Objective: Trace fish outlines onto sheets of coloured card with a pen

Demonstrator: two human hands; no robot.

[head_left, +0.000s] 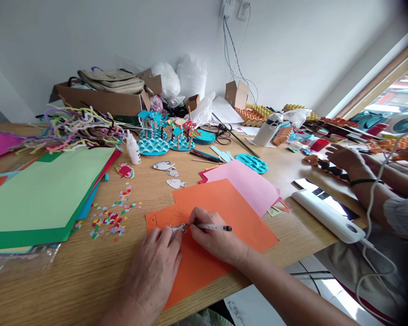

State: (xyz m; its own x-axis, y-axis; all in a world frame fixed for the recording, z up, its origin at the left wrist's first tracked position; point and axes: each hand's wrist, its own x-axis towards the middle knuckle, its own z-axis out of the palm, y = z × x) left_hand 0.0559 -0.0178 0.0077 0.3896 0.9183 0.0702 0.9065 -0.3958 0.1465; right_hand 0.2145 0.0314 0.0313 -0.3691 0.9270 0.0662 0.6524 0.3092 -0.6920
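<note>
My right hand (212, 233) grips a pen (214, 227) with a black end, its tip down at a small paper fish cutout (179, 227). The cutout lies on a sheet of orange paper (221, 203). My left hand (159, 258) rests flat on the paper, fingertips pressing the cutout and hiding part of it. Just above, a fish outline (163, 216) is drawn on the orange sheet. Farther back lie several white paper fish (176, 183) and a red paper turtle (125, 170).
Pink paper (243, 181) sits behind the orange sheet. To the left are confetti pieces (110, 222), a green paper stack (51, 190), pipe cleaners (78, 129) and a white glue bottle (133, 149). A white corded device (326, 215) and another person's hand (345, 158) are at right.
</note>
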